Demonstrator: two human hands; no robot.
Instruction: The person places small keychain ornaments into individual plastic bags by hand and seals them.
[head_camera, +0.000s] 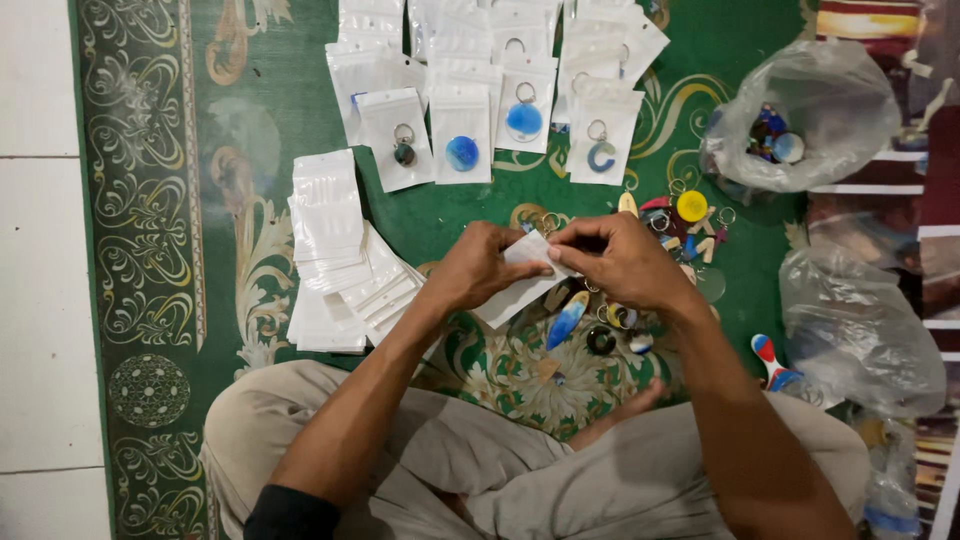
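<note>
Pinching one small white pouch (520, 275) between them above the green rug (250, 100), left hand (478, 268) and right hand (622, 262) work below four visibly filled keychain packets (462, 132) and two clear bags (800, 110).

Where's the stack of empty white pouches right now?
In the head view, the stack of empty pouches lies on the green rug at the person's left, beside the left hand and below the filled pouches.
</note>
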